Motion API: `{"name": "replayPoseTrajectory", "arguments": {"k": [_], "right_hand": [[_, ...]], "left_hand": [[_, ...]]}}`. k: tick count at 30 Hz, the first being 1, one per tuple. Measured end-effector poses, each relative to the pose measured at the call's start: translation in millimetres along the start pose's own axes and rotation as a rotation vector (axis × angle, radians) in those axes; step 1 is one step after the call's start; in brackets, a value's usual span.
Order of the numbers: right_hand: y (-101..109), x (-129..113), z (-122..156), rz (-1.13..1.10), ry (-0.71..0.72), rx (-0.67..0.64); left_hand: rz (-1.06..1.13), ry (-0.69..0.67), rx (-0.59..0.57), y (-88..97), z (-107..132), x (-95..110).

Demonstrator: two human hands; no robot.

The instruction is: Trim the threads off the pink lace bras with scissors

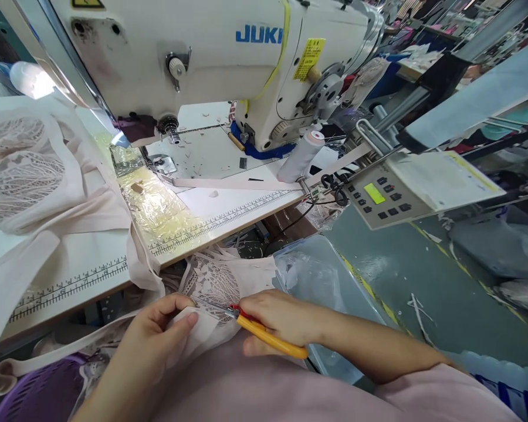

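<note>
My left hand (158, 328) pinches the edge of a pale pink lace bra piece (215, 281) in front of my lap. Closed around yellow-handled scissors (270, 335), my right hand (277, 319) points their blades leftward at the fabric edge, close to my left fingertips. Whether the blade tips touch the cloth is hard to tell. More pale pink lace garments (30, 170) lie on the left of the sewing table, with a strap band hanging over its front edge.
A white sewing machine (211, 64) stands above the table (229, 205), which has a printed ruler edge. A thread cone (301, 155) and a control panel (382, 190) are at right. Below sit a clear plastic bin (356, 287) and a purple basket (44, 390).
</note>
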State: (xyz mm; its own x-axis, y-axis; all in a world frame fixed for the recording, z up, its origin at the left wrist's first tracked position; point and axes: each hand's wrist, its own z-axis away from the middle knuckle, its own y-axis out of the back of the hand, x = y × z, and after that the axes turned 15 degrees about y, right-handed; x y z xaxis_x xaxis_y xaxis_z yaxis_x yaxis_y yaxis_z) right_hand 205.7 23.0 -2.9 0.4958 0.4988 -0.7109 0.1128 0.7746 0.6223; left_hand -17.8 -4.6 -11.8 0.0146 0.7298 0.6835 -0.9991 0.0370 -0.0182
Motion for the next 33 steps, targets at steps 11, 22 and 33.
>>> {"name": "replayPoseTrajectory", "arguments": {"k": [11,22,33], "right_hand": [[-7,-3,-1,0.031,-0.018,0.009],[-10,-9,-2,0.086,-0.14,0.046],[-6,-8,0,0.019,-0.16,0.096]], "left_hand": [[0.04,0.046,0.025,0.8,4,1],[-0.007,-0.017,0.088,-0.3,3,1],[-0.006,0.012,0.104,-2.1,2,1]]}}
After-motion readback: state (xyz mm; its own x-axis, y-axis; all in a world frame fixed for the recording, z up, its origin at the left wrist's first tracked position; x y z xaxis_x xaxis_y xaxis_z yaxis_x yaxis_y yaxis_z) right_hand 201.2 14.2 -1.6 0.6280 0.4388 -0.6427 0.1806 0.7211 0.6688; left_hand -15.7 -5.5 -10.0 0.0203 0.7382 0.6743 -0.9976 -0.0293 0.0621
